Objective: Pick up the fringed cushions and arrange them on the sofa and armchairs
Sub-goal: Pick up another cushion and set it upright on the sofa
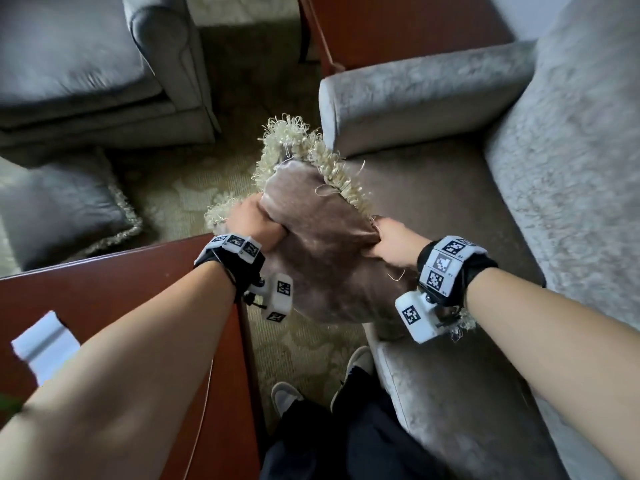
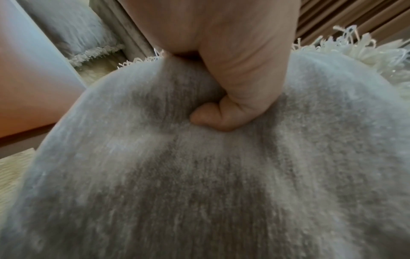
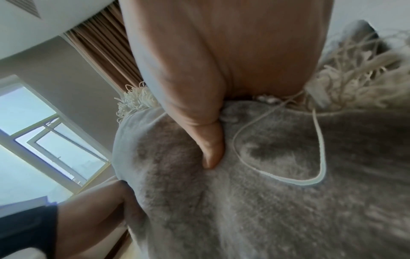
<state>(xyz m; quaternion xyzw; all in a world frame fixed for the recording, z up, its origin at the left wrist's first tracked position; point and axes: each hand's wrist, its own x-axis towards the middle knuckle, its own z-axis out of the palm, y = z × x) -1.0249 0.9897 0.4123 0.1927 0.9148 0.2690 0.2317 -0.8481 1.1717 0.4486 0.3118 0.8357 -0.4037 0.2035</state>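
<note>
A taupe velvet cushion [image 1: 311, 230] with cream fringe hangs in the air between both hands, over the sofa's front corner. My left hand [image 1: 254, 225] grips its left side, thumb [image 2: 210, 117] dug into the velvet [image 2: 199, 184]. My right hand [image 1: 391, 240] grips its right edge, thumb [image 3: 210, 152] pressed into the fabric [image 3: 266, 201]. A second grey fringed cushion [image 1: 65, 206] lies on the carpet at the left. The grey sofa [image 1: 519, 209] is to the right, and a grey armchair [image 1: 86, 71] stands at the upper left.
A reddish wooden table [image 1: 145, 306] sits at lower left with a white object [image 1: 45, 344] on it. Another wooden piece [image 1: 398, 26] stands behind the sofa arm. Patterned carpet [image 1: 207, 181] runs between the furniture. My feet [image 1: 322, 382] are beside the sofa.
</note>
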